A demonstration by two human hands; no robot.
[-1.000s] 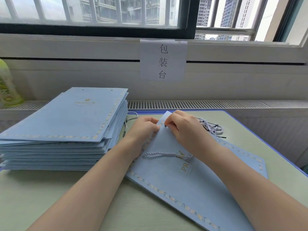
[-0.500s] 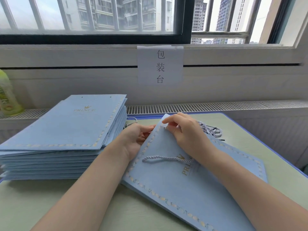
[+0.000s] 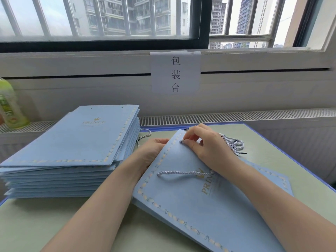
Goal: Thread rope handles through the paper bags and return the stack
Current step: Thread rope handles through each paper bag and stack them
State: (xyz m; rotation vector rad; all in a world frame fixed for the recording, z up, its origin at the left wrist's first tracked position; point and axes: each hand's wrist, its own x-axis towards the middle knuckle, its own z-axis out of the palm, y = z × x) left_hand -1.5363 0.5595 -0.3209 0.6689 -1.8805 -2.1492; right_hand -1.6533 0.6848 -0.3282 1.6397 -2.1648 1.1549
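Paper bag (image 3: pixel 190 193): matt pale-blue paper, gold-foil lettering, slightly glossy. Rope handle (image 3: pixel 181 173): twisted cord, white and grey strands. Stack of bags (image 3: pixel 72 142): same matt paper. Counter (image 3: pixel 45 224): smooth pale-green surface, blue edging. Bottle (image 3: pixel 11 110): translucent green plastic.

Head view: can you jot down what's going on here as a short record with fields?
Bag in work: blue paper bag, flat on the table
Right hand: pinches the rope handle end at the bag's top corner
Left hand: grips the bag's edge, fingers hidden under it
Spare ropes: beside the right hand
Stack of bags: on the left
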